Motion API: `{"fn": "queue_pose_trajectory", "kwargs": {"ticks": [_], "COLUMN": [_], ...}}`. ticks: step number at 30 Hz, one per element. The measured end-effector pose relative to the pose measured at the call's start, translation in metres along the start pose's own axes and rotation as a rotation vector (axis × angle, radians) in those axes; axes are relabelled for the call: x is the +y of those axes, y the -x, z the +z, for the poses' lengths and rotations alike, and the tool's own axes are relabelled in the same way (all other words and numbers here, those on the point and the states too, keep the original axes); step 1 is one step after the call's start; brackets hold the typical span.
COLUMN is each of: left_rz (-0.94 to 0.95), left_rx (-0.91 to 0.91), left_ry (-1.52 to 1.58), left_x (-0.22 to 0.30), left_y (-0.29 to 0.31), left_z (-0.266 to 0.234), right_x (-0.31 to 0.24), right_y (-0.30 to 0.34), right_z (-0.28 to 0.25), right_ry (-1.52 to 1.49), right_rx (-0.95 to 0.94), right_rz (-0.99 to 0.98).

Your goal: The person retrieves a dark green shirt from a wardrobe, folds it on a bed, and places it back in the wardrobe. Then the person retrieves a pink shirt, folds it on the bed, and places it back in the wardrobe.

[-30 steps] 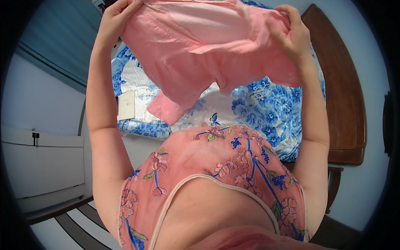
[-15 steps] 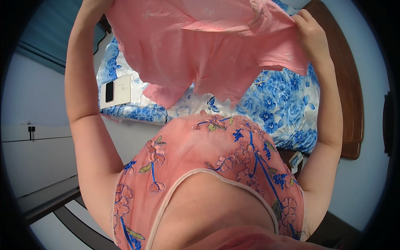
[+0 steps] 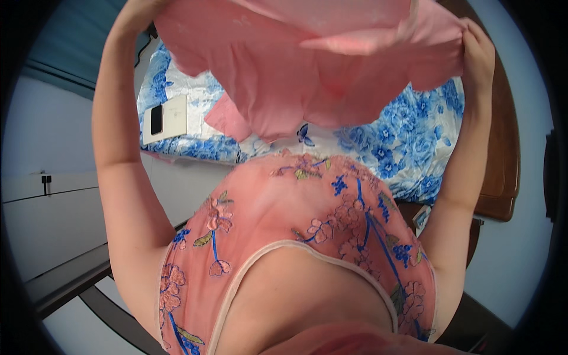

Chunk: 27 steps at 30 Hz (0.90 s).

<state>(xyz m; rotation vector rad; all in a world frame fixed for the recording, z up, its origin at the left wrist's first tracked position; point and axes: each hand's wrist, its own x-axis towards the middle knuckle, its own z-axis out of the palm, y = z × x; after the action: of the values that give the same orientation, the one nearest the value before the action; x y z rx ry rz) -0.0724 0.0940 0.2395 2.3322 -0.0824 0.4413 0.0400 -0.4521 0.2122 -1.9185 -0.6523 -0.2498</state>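
Observation:
A pink short-sleeved top [image 3: 331, 77] with a faint pale print hangs stretched between my two hands above the bed. Its upper part runs out of the picture at the top. My left hand [image 3: 144, 10] is closed at the garment's left side, its fingers mostly cut off by the upper edge. At the right, my right hand [image 3: 478, 56] pinches the cloth's edge between thumb and fingers. Below the hanging top, a pink piece of cloth [image 3: 228, 118] shows over the bed; whether it belongs to the same garment I cannot tell.
The bed [image 3: 408, 139] has a blue and white flowered cover and a brown wooden board [image 3: 500, 183] at its right. On its left corner a black phone [image 3: 156, 120] lies on a white flat box [image 3: 175, 115]. White drawers [image 3: 53, 222] stand at the left.
My right hand has moved outward to the right, and the top is spread wider. Its lower edge hangs a little higher over the bed. Both hands keep their hold.

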Motion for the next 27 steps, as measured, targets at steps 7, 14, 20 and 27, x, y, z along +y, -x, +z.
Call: {"fn": "queue_pose_trajectory", "kwargs": {"ticks": [7, 14, 20, 27], "left_rz": [0.095, 0.071, 0.084, 0.08], "left_rx": [-0.023, 0.022, 0.054, 0.09], "left_ry": [0.13, 0.038, 0.069, 0.245], "left_x": [-0.008, -0.037, -0.026, -0.003], "left_y": [-0.013, -0.025, -0.042, -0.091], "left_z": [-0.025, -0.028, -0.014, 0.033], "right_x": [-0.031, -0.056, -0.058, -0.01], "right_y": [-0.015, 0.015, 0.033, 0.038], "right_z": [0.006, 0.012, 0.0, -0.067], "right_ry": [-0.078, 0.096, -0.285, -0.101], "right_rx": [-0.066, -0.115, 0.062, 0.168], "right_rz": [-0.056, 0.022, 0.173, 0.156]}}
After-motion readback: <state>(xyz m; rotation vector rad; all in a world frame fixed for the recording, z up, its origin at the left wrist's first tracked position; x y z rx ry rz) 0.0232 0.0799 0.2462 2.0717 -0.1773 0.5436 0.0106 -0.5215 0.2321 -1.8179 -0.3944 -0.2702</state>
